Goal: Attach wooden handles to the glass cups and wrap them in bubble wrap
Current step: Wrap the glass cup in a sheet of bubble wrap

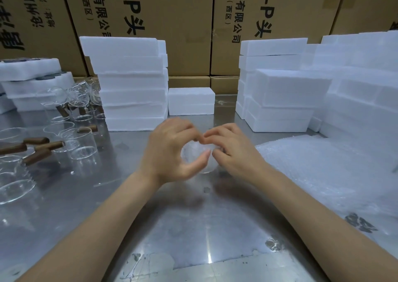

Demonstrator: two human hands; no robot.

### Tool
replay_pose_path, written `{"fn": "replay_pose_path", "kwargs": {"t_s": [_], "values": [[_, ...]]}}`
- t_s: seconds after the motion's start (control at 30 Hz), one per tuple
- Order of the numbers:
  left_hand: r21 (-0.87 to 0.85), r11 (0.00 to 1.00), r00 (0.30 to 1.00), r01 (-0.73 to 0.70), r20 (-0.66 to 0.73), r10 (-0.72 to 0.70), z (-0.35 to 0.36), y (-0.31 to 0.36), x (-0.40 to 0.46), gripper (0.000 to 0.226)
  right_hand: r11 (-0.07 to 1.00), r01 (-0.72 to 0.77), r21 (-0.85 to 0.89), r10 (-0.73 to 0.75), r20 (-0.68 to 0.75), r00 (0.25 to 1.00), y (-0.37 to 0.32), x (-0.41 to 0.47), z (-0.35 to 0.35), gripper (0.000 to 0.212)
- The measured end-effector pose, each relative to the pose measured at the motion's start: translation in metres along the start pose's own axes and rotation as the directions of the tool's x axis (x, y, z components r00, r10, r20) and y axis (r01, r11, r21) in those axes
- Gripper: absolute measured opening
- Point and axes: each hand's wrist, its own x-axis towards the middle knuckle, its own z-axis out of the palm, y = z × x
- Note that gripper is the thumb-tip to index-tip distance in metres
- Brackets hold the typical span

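Both hands meet at the middle of the metal table (193, 227) around a glass cup covered in bubble wrap (195, 152). My left hand (170, 150) curls round its left side, thumb underneath. Fingers of my right hand (230, 150) pinch the wrap at its top and right side. The hands are blurred and hide most of the cup; no handle shows on it. At the left stand several bare glass cups (80, 143), some with brown wooden handles (35, 146) attached. A pile of bubble wrap sheets (327, 174) lies to the right.
White foam boxes are stacked behind the hands: a tall stack (131, 83) at left centre, a small one (191, 100) in the middle, more stacks (280, 96) at the right. Foam trays (30, 79) sit far left. Cardboard cartons (150, 18) form the back wall.
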Motion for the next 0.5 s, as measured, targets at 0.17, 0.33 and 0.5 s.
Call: {"fn": "replay_pose_path", "kwargs": {"t_s": [0.17,0.33,0.5], "values": [[-0.05,0.999,0.982,0.02,0.189,-0.011,0.0059,0.0096,-0.0008,0.033,1.0,-0.005,0.009,0.005,0.015,1.0,-0.002,0.0,-0.0022,0.044],[-0.001,0.999,0.944,0.045,0.327,-0.042,0.0078,0.0089,0.0003,0.033,1.0,0.006,-0.008,-0.005,0.097,0.995,-0.0051,0.0013,-0.0025,0.043],[0.013,0.998,0.958,0.059,0.28,-0.06,0.0092,0.0081,-0.0003,0.033,0.998,-0.004,0.063,0.0,0.055,0.998,-0.0037,-0.0013,-0.002,0.04]]}}
